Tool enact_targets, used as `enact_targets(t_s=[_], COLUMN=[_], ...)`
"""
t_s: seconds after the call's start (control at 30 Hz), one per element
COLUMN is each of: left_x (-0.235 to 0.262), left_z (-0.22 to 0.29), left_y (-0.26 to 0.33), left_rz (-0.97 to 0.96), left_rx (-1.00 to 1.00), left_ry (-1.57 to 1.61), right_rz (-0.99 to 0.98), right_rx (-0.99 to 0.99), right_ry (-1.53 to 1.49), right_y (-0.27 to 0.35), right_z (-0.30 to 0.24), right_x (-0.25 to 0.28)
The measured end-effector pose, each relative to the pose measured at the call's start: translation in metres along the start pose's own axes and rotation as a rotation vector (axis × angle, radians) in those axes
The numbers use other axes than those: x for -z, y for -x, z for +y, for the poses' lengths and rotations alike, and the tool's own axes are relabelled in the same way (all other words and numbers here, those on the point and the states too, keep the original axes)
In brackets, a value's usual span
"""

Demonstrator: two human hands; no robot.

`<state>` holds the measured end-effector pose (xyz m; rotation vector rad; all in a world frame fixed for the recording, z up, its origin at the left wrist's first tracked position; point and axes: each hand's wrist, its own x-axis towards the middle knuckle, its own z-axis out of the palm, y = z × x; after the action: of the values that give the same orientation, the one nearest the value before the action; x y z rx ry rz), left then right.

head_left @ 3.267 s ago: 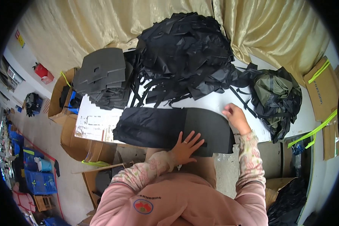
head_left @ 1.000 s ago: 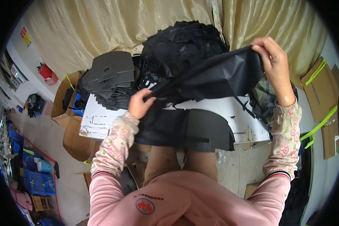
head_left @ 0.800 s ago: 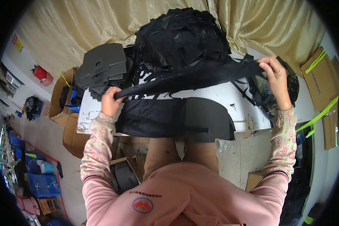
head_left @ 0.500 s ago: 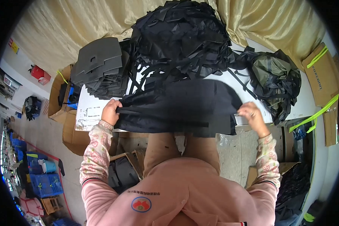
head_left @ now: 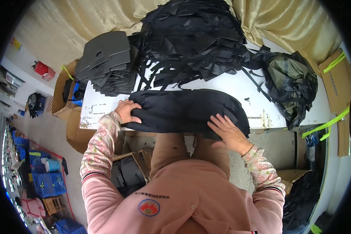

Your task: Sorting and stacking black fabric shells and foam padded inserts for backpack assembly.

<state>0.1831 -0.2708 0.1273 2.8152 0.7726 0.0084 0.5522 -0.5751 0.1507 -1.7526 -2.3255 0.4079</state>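
A long black fabric piece (head_left: 175, 111) with a rounded right end lies along the front edge of the white table (head_left: 101, 103). My left hand (head_left: 128, 111) rests on its left end, thumb and fingers apart on the cloth. Over the lower right part of the fabric, my right hand (head_left: 228, 132) is laid flat with its fingers spread. Part of the cloth's front edge hangs past the table above my knees.
Grey foam panels (head_left: 107, 54) are stacked at the back left. A big heap of black fabric pieces (head_left: 193, 39) fills the back middle. At the right sits a dark olive and black bundle (head_left: 288, 76) with straps. Cardboard boxes (head_left: 76, 132) stand left of the table.
My right hand has let go of the fabric's right end and moved left, lying flat on it. My left hand shifted right and loosened. The fabric has settled flatter and nearer the table's front.
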Motion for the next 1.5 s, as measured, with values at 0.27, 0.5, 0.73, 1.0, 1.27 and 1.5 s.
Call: enact_targets(t_s=[0.27, 0.5, 0.73, 1.0, 1.27, 1.5], left_x=[0.002, 0.084, 0.142, 0.184, 0.189, 0.09], left_z=[-0.065, 0.06, 0.077, -0.072, -0.005, 0.132], left_y=[0.019, 0.004, -0.038, -0.033, -0.031, -0.04], left_rz=[-0.196, 0.006, 0.54, 0.248, 0.745, 0.716], left_rx=[0.293, 0.018, -0.044, 0.484, 0.143, 0.024], left_ry=[0.466, 0.901, 0.231, -0.485, -0.159, 1.329], right_rz=[-0.128, 0.137, 0.203, 0.184, 0.348, 0.702], right_rx=[-0.017, 0.088, 0.122, 0.01, -0.015, 0.069], right_ry=[0.059, -0.311, -1.294, -1.367, -1.337, -1.026], right_y=[-0.004, -0.085, -0.16, -0.154, -0.149, -0.159], right_z=[-0.002, -0.038, -0.069, -0.058, -0.057, -0.082], right_x=[-0.015, 0.043, 0.011, 0.008, 0.013, 0.048])
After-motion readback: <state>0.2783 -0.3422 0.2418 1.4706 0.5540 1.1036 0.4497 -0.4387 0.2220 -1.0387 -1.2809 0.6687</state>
